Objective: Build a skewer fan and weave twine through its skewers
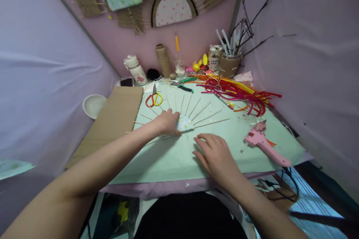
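Note:
My left hand (pixel 167 122) rests on a small half-round patterned paper piece (pixel 185 123) that has several thin wooden sticks (pixel 206 112) fanning out from it on the pale green mat (pixel 174 157). Its fingers are curled down and press the left part of the piece. My right hand (pixel 215 155) lies flat on the mat just below and right of the piece, fingers stretched out, holding nothing. A pink glue gun (pixel 263 142) lies on the mat to the right of my right hand.
Red-and-yellow scissors (pixel 153 98) and green pliers (pixel 183 84) lie behind the fan. A heap of red, orange and yellow pipe cleaners (pixel 238 91) fills the back right. A cardboard sheet (pixel 112 119), a white paper bowl (pixel 94 105), a twine spool (pixel 163 59) and a bottle (pixel 136 69) stand left and back.

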